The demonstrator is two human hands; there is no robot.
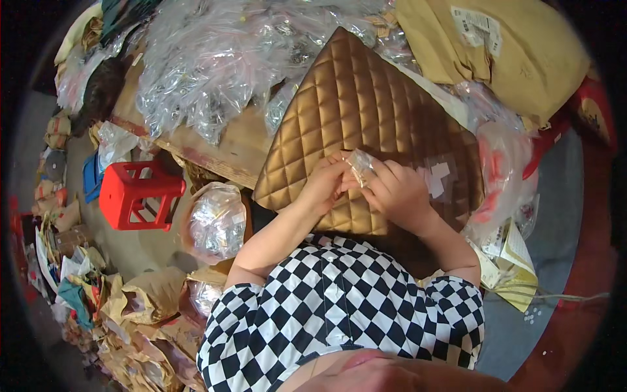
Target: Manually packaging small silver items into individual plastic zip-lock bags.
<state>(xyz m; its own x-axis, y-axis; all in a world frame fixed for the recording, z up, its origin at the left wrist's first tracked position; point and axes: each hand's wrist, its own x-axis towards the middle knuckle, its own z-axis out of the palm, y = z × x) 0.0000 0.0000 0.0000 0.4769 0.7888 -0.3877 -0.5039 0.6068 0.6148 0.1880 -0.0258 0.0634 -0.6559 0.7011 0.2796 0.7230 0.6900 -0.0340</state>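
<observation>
Packet: one small clear packet (360, 167), between the fingers of both hands, above the cushion; its contents are too small to tell.
Left hand: one left hand (326, 180), its fingers bent narrow at the packet's left side.
Right hand: one right hand (398, 191), its fingers pinching the packet from the right.
Cushion: one brown quilted cushion (353, 98), under both hands, partly over the tabletop.
Flat bag: one clear flat bag (436, 178) with white patches, on the cushion, just right of the right hand.
Tabletop: one wooden tabletop (208, 153), bearing a heap of clear bags (209, 65) too tangled to count.
Sack: one large tan sack (503, 62), beyond the cushion at upper right.
Stools: one red stool (134, 196), left of the cushion and well apart from the hands.
Round bag: one clear round bag (215, 221) of shiny pieces, between red stool and left forearm.
</observation>
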